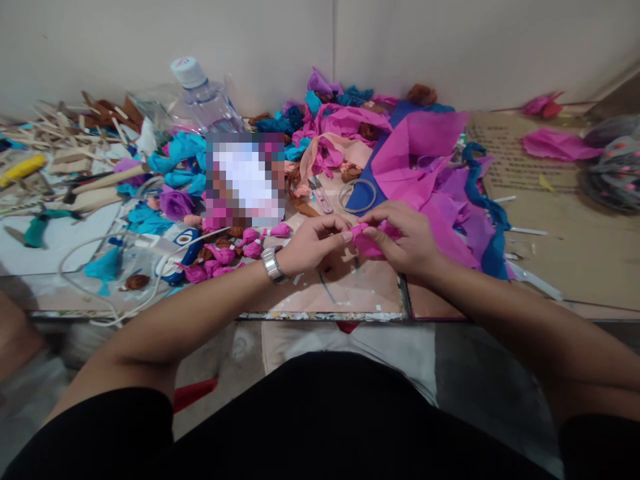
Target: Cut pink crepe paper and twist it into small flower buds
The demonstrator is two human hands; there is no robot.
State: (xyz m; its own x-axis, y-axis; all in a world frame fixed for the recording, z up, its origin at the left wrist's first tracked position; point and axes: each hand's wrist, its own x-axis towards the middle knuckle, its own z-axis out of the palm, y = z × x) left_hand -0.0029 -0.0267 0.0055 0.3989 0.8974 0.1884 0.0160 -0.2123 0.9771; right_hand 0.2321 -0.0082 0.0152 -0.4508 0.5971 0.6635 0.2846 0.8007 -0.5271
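Observation:
My left hand [313, 243], with a silver watch [273, 263] on the wrist, pinches one end of a small pink crepe paper piece [367, 243]. My right hand [400, 240] wraps its fingers round the other side of the same piece. Both hands meet over the low table's front middle. Just left of them lie several small pink rolled paper buds [225, 257]. Behind my right hand spreads a large pink and purple crepe sheet [425, 160].
A water bottle [205, 97] stands at the back. Wooden sticks [75, 127] and a yellow-handled tool [23, 170] lie at the left, near a white cable [100, 250]. A tape ring [357, 195] and small snips [320, 193] lie ahead. Brown cardboard [550, 220] covers the right.

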